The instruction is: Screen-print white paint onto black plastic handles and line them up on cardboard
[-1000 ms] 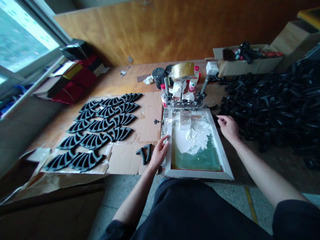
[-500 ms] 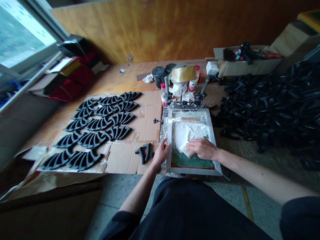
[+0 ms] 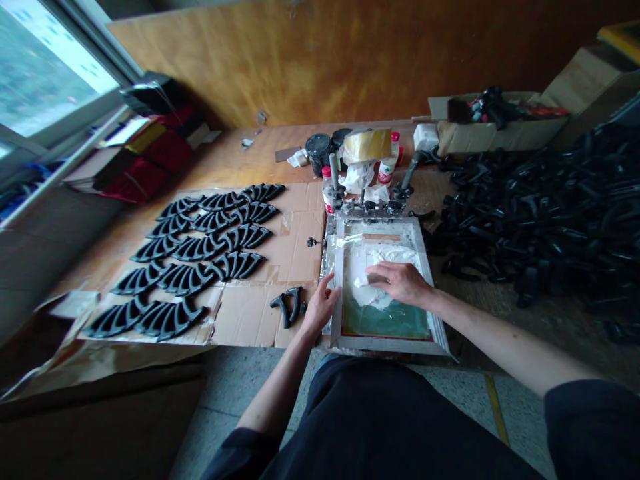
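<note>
A screen-printing frame [image 3: 435, 320] with a metal rim lies in front of me, its green mesh partly covered by thick white paste [image 3: 395, 255]. My right hand [image 3: 406, 283] is over the mesh, fingers closed on a small white scraper [image 3: 367, 280] smeared with paste; its far side is hidden by the fingers. At the frame's left rim rests my left hand [image 3: 323, 303], thumb against the metal and fingers apart. Just left of it, two curved black plastic handles [image 3: 287, 307] lie on the cardboard [image 3: 295, 257].
Rows of black curved parts [image 3: 183, 280] cover the cardboard on the left. A large heap of black parts [image 3: 530, 207] fills the right side. Behind the frame stand clamps [image 3: 405, 190], red-capped bottles [image 3: 386, 170] and a dark tub [image 3: 319, 153]. An open carton [image 3: 493, 137] sits farther back.
My right hand has shifted slightly up the mesh with the scraper, which is now tilted differently. More green mesh shows below the paste. My left hand stays at the rim.
</note>
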`<state>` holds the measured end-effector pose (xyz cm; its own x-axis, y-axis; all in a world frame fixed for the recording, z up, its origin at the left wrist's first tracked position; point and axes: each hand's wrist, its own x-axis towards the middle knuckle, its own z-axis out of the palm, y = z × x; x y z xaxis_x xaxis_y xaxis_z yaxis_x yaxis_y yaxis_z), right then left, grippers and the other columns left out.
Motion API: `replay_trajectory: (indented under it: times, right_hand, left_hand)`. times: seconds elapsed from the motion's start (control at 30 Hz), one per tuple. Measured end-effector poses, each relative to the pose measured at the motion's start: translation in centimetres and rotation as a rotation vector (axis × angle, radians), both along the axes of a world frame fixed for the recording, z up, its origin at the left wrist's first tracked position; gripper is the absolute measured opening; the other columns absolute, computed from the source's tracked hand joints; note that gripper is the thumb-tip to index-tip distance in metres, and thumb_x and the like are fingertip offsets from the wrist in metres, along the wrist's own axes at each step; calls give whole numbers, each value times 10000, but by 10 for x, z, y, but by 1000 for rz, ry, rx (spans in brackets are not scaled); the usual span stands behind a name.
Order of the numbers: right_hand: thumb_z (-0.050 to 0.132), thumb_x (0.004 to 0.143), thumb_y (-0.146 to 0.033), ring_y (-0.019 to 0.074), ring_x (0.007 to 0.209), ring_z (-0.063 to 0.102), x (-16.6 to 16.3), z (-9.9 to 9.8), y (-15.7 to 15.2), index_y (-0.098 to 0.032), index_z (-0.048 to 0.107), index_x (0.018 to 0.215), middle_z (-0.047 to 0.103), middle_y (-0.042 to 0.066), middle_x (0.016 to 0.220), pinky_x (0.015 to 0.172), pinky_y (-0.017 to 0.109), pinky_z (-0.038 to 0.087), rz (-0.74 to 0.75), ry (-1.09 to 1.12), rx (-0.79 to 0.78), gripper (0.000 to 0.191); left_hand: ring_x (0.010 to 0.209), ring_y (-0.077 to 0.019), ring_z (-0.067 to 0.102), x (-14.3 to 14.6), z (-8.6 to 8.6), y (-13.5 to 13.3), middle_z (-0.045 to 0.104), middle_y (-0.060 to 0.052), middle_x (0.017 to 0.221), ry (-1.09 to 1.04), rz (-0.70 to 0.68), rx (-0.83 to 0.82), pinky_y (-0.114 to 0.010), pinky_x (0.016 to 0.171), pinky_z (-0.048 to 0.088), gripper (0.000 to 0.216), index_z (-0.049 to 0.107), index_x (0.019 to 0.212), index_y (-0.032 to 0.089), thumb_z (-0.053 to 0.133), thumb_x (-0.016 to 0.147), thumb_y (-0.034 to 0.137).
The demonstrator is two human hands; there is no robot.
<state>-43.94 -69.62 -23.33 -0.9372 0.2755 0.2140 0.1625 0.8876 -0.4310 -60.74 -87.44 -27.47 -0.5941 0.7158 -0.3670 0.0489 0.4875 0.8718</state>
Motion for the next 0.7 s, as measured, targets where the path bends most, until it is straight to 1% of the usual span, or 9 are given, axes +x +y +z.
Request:
replay_trajectory:
  times: [0.13,0.23,0.3,0.37,0.43,0.53,0.57,0.63,0.7]
  right_hand:
    - [699,827,-339,189,870,645,-32,34,49,-335,520,1368,692,20,1072,735,291,491,-253,25,60,569]
    - [615,877,-393,186,787,636,-13,51,101,-267,577,1310,702,38,942,727,308,481,-457,121,32,453]
    - [500,929,-381,183,758,631,16,48,130,-193,630,1206,696,61,865,726,314,473,-643,197,-26,359]
    - [416,949,-368,195,764,628,43,31,142,-137,644,1105,690,99,854,719,328,470,-787,174,-94,360]
    - [416,940,-387,206,766,623,56,4,130,-129,651,1006,685,115,848,709,338,473,-800,94,-157,356]
    - [568,871,-430,211,821,618,48,-39,79,-174,661,867,679,85,863,771,336,478,-591,-11,-177,273]
    - [603,856,-422,228,902,608,40,-49,58,-175,655,860,674,96,931,831,351,467,-465,-68,-122,252]
    - [618,860,-354,252,985,578,24,-59,21,-164,631,853,658,121,987,874,362,443,-350,-192,-28,190]
    - [564,900,-278,248,936,579,12,-56,-11,-152,600,875,656,131,939,815,346,447,-388,-284,-7,133]
  left_hand:
    - [476,-78,383,-2,32,-3,466,62,593,-136,-14,129,-191,462,287,656,479,1396,210,565,844,554]
    - [493,-89,428,-5,67,2,490,33,598,-236,28,250,-198,466,310,607,614,1229,195,445,872,655]
    - [542,-103,496,-9,90,14,570,0,675,-292,66,362,-207,490,364,609,660,1095,192,383,878,689]
    - [641,-116,567,-13,111,31,639,-30,813,-286,108,537,-217,542,430,585,660,1047,191,409,871,688]
    - [769,-136,616,-18,126,50,664,-53,935,-263,125,680,-226,613,483,554,643,1082,191,453,867,665]
    - [881,-165,647,-15,131,69,673,-84,1006,-289,150,732,-245,661,521,575,582,1184,190,434,879,654]
    - [881,-166,654,-10,125,70,675,-88,1014,-303,193,725,-245,655,524,586,556,1209,192,421,882,659]
    - [840,-164,668,8,104,64,685,-100,1015,-367,250,632,-236,625,520,598,533,1210,182,433,872,665]
    - [797,-181,680,35,73,51,700,-128,1014,-537,164,390,-244,589,517,617,546,1175,160,481,842,676]
